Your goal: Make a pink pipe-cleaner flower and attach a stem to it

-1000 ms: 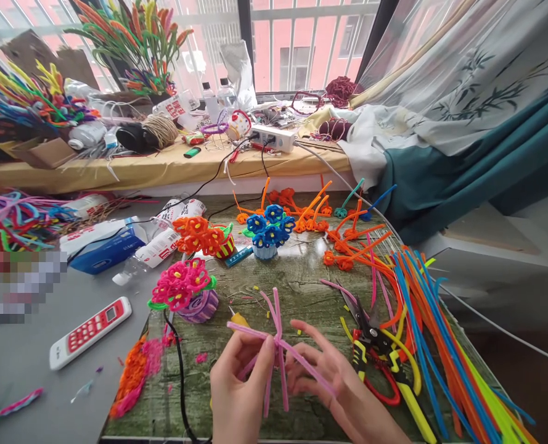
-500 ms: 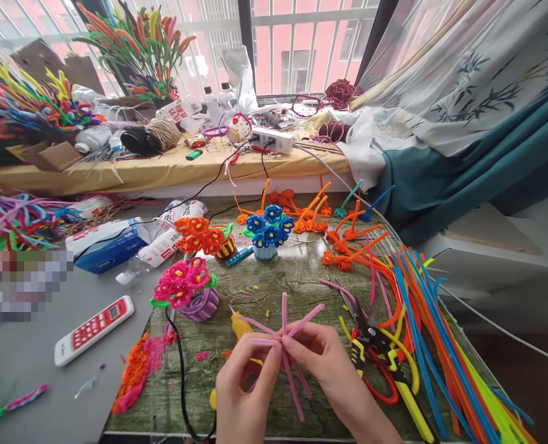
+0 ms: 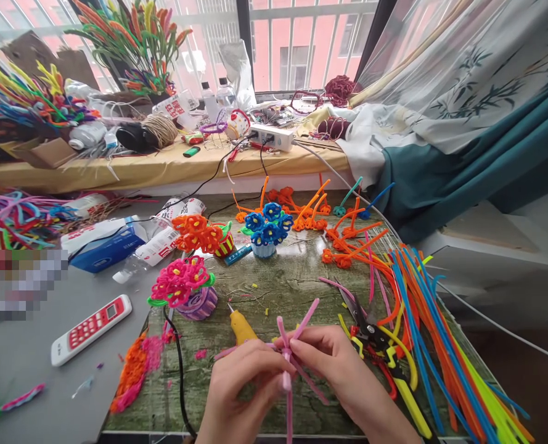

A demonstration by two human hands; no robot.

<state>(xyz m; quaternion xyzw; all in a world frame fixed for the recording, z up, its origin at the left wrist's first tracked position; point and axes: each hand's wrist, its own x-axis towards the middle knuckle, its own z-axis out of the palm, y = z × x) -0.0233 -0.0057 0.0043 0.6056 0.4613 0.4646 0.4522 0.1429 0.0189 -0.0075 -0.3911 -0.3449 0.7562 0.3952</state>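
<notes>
Several pink pipe cleaners [image 3: 305, 319] cross at one point and spread out like a star. My left hand [image 3: 243, 382] pinches them near the crossing, thumb and fingers closed. From the other side my right hand [image 3: 331, 361] grips the same pipe cleaners with thumb and forefinger. The exact crossing is partly hidden by my fingertips. Just behind my left hand lies a yellow glue gun [image 3: 241, 327], partly covered by it. Scissors [image 3: 370, 333] with black blades and yellow handles lie right of my right hand, among bent pipe cleaners.
Small pots of pink [image 3: 184, 280], orange [image 3: 197, 234] and blue [image 3: 270, 225] pipe-cleaner flowers stand ahead. Orange flower pieces [image 3: 343, 256] lie behind the scissors. Long pipe cleaners [image 3: 444, 345] fill the right edge. A black cord [image 3: 181, 370] and a white remote control [image 3: 92, 330] are left.
The pink pipe cleaners have tilted and turned in my fingers, one arm now pointing down toward me. My left hand has shifted slightly down and left. The camera view has shifted a little.
</notes>
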